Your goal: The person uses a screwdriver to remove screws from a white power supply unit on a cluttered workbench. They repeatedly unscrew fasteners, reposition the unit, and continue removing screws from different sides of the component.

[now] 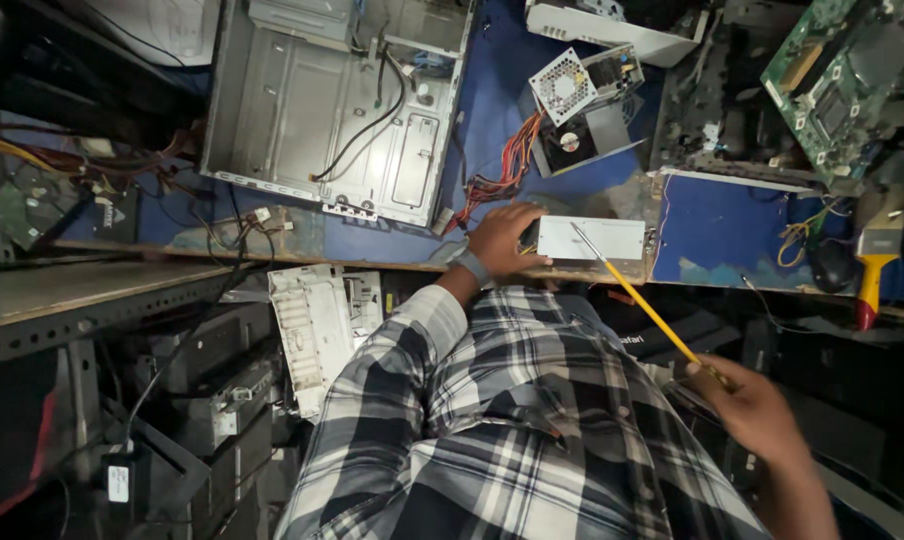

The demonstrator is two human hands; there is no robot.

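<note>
- Power supply box [590,238], grey and flat-sided, lying at the near edge of the blue surface [722,225], just left of a gap in the top.
- Left hand [502,240] resting on the box's left end, fingers [524,214] curled over its corner and grasping it; grey band on the wrist, plaid sleeve behind.
- Right hand [757,405] low at the right, well apart from the box, fingers clenched around the handle of a long yellow screwdriver [637,295].
- Screwdriver slanting up and left, metal tip touching the top face of the box.
- Bundle of red, orange and black wires [502,170] running from just beside the left hand up toward a second, opened power supply [582,110] with a fan grille.
- Empty computer case [337,105] lying open farther left on the surface.
- Green circuit board [832,80] at the top right.
- Yellow-handled tool [872,265] at the right edge, next to a dark mouse [830,266].
</note>
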